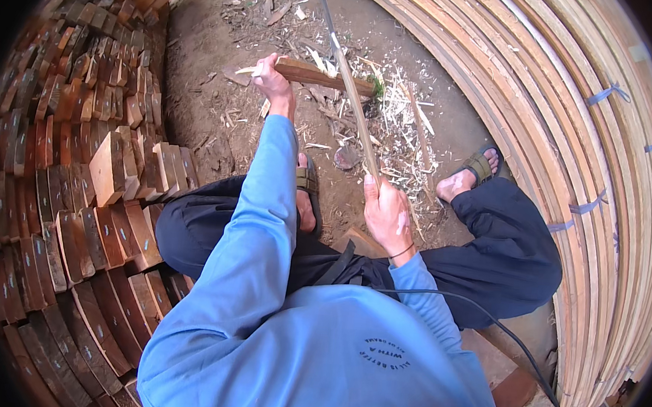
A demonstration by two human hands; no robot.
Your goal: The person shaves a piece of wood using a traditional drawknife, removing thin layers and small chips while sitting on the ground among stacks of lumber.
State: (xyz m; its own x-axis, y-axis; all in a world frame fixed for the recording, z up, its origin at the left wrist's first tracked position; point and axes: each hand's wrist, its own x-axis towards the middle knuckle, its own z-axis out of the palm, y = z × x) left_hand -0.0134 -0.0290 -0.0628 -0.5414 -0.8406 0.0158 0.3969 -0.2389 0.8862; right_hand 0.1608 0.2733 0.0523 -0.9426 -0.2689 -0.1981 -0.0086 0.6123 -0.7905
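My left hand (274, 86) is closed round a wooden stick (316, 74) near its pale, pointed left end. The stick lies roughly level across the view, and its right end meets a small green patch (378, 88) by the ground. My right hand (387, 214) grips the lower end of a long-handled blade (356, 115), thumb along the wooden handle. That tool slants up and away to the left, crossing over the stick near its right end. Its dark metal part (325, 10) runs out of the top of the view. Pale split fibres stand up from the stick beside the tool.
Wood shavings (403, 126) litter the dirt floor (207, 59) around the stick. Stacked short boards (96, 240) rise at my left; long bundled planks (576, 92) curve along my right. My sandalled feet (460, 184) stand apart. A black cable (513, 334) crosses my right thigh.
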